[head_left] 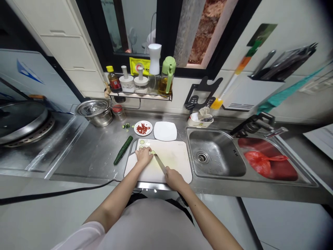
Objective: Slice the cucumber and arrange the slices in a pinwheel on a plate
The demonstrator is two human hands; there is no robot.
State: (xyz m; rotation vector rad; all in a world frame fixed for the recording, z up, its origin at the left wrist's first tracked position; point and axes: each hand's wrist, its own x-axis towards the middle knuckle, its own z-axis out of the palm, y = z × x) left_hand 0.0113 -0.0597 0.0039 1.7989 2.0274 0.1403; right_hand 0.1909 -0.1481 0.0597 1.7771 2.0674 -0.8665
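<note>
My right hand (pixel 173 177) is wrapped round the handle of a kitchen knife (pixel 160 164), its blade slanting to the upper left across a white cutting board (pixel 177 156). By the knife's tip lies a pale green cucumber slice (pixel 153 152), at the fingertips of my left hand (pixel 144 156). The left fingers are bent and press down on cucumber at the board's left part; how much is under them is hidden. Another cucumber slice (pixel 142 142) rests flat near the board's upper left corner. A whole dark green cucumber (pixel 123 150) lies on the counter left of the board.
Behind the board stand a plate of chopped red pieces (pixel 143 128) and a white plate (pixel 165 131). Cucumber trimmings (pixel 126 127) lie beside them. A sink (pixel 217 152) is at right, with a red plastic bag (pixel 260 163) in its second basin. A lidded pot (pixel 96 113) stands back left.
</note>
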